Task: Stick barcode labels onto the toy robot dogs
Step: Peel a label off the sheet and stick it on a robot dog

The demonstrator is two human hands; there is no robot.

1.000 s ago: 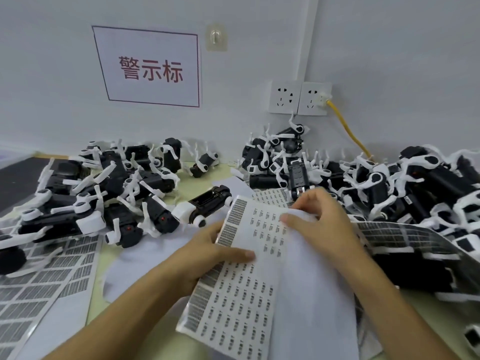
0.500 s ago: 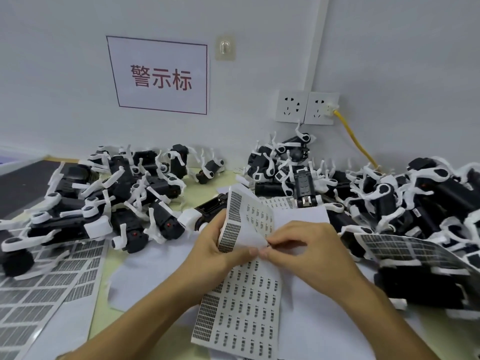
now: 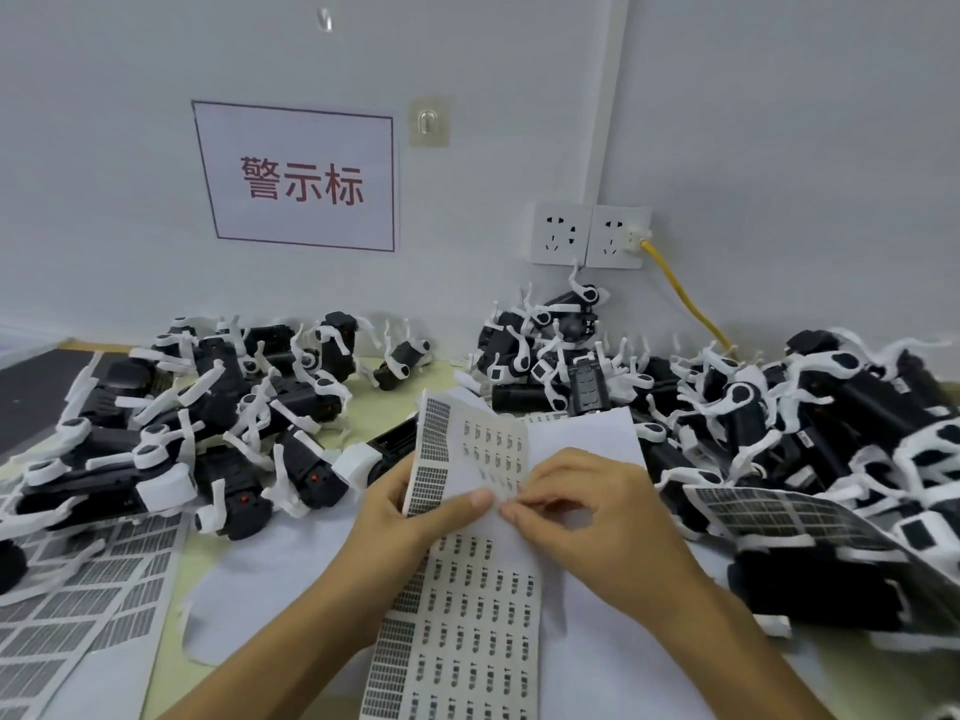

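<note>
A white label sheet (image 3: 467, 615) printed with rows of small barcode labels is bent up in front of me. My left hand (image 3: 415, 517) grips its fold, thumb on top. My right hand (image 3: 582, 522) pinches at a label on the sheet right beside the left thumb; whether a label has lifted is hidden by the fingers. Black-and-white toy robot dogs lie in heaps: one pile at the left (image 3: 218, 433), one at the back centre (image 3: 550, 356), one at the right (image 3: 831, 433). One dog (image 3: 374, 459) lies just behind the sheet.
Used label backing sheets lie at the left front (image 3: 78, 615) and over the right pile (image 3: 789, 517). Plain white paper (image 3: 249, 595) covers the table under my arms. On the wall are a sign (image 3: 301, 179), two sockets (image 3: 587, 236) and a yellow cable (image 3: 685, 304).
The label sheet was flat under both hands; my left hand has folded its top up, and my right hand has come in from the far edge to pinch at a label by the thumb.
</note>
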